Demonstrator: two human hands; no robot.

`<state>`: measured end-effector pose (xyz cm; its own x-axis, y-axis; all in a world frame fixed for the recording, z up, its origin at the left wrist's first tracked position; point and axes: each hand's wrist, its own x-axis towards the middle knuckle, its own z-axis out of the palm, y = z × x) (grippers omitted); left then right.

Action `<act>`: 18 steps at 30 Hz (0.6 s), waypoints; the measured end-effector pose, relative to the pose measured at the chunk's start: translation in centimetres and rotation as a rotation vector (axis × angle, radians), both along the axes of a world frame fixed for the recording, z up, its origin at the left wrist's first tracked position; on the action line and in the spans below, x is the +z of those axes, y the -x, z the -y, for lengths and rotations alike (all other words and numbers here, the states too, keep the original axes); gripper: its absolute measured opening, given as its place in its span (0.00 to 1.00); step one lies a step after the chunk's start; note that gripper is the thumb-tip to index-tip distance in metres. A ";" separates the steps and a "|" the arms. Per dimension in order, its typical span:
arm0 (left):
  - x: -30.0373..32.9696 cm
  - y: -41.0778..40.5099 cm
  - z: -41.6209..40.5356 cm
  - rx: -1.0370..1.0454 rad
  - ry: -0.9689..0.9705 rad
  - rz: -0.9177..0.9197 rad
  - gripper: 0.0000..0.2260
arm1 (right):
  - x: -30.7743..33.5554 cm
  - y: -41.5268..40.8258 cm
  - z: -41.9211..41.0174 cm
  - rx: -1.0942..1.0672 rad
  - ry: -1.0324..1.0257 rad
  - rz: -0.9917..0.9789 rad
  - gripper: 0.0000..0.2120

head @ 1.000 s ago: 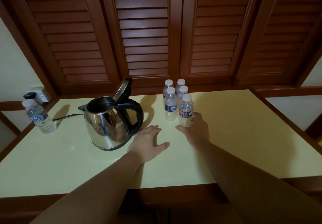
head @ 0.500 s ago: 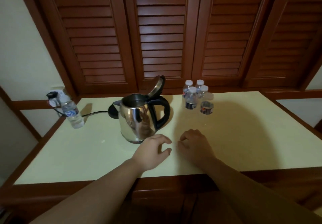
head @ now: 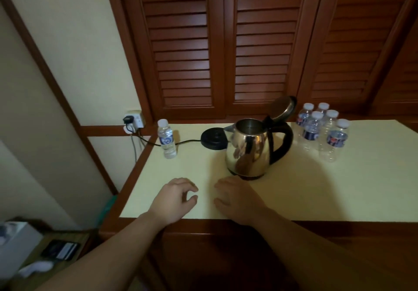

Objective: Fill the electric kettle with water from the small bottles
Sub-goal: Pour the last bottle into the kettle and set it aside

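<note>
Dark louvred wooden shutters (head: 226, 42) are filling the back wall, their slats running flat and even. Below them a pale yellow, matte table (head: 294, 189) with a brown wooden edge is carrying everything. The electric kettle (head: 250, 148) – rounded, polished steel, mirror-bright – is standing off its base near the middle, its hinged lid (head: 282, 107) tilting open and its curved black handle facing right. Just behind its spout the round black base (head: 213, 139) is lying flat, its cord (head: 167, 142) trailing left to a wall socket (head: 133, 121). Right of the kettle a cluster of five small bottles (head: 321, 130) is standing upright (clear ribbed plastic, white caps, blue labels); a lone bottle (head: 166, 139) is standing well apart at the left. The left hand (head: 175, 200) and right hand (head: 237, 198) are resting at the near edge – fingers loosely curled, holding nothing
</note>
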<state>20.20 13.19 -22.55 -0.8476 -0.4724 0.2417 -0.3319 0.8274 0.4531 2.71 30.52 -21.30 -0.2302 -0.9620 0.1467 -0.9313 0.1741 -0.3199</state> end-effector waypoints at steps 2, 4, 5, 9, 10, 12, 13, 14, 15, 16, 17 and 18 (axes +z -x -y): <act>0.1 -1.3 1.6 0.038 -0.008 0.011 0.13 | 0.1 -1.0 1.4 -0.019 -0.093 0.046 0.29; 0.3 -2.3 3.0 0.092 -0.041 0.020 0.19 | 0.0 -1.7 2.8 -0.045 -0.153 0.040 0.34; 0.5 -2.6 3.7 0.121 -0.065 0.017 0.21 | -0.3 -1.7 3.4 -0.066 -0.172 0.035 0.36; 1.5 -2.7 5.6 0.228 -0.160 -0.049 0.27 | -1.0 -1.6 4.8 -0.128 -0.265 -0.021 0.38; 1.9 -2.5 6.0 0.276 -0.208 -0.083 0.29 | -1.0 -1.6 4.7 -0.128 -0.275 -0.039 0.38; 2.7 -1.8 6.9 0.370 -0.331 -0.148 0.34 | -1.0 -1.5 4.6 -0.121 -0.286 -0.051 0.37; 3.0 -1.3 7.6 0.394 -0.386 -0.179 0.36 | -1.0 -1.5 4.5 -0.118 -0.289 -0.049 0.37; 3.3 -0.8 8.4 0.401 -0.430 -0.208 0.38 | -1.0 -1.4 4.4 -0.116 -0.291 -0.045 0.37; 3.7 -0.2 9.2 0.399 -0.459 -0.227 0.40 | -0.9 -1.4 4.4 -0.116 -0.293 -0.041 0.37; 4.0 0.5 10.0 0.394 -0.477 -0.246 0.41 | -0.9 -1.4 4.3 -0.117 -0.294 -0.042 0.37; 4.3 1.1 10.8 0.390 -0.491 -0.260 0.43 | -0.9 -1.4 4.3 -0.119 -0.293 -0.043 0.37; 4.5 1.9 11.4 0.390 -0.503 -0.276 0.43 | -0.9 -1.4 4.2 -0.122 -0.290 -0.041 0.37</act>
